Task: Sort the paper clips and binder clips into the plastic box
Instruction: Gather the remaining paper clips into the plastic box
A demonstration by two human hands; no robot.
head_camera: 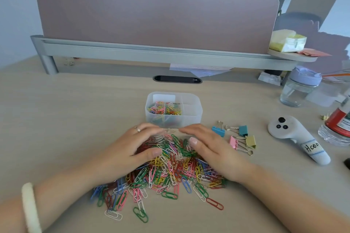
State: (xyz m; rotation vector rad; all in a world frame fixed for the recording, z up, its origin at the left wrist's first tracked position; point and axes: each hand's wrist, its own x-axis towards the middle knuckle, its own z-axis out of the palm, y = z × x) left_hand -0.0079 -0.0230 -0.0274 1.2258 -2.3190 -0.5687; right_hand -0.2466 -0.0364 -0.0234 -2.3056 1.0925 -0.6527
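Paper clips (pixel 166 172) lie under both flat hands (pixel 132 147).

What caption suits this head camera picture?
Left hand and right hand cover paper clips near the plastic box and binder clips.

The left forearm (pixel 66 191) reaches in from the lower left and the right forearm (pixel 284 193) from the lower right, both bare and converging toward the middle. The left grip (pixel 136 147) and right grip (pixel 208 149) lie palm down side by side, fingers nearly straight and held together, fingertips angled toward each other with a narrow gap between them, thumbs turned inward. Neither curls round anything, though whether the palms press down or merely hover is hard to tell from above.
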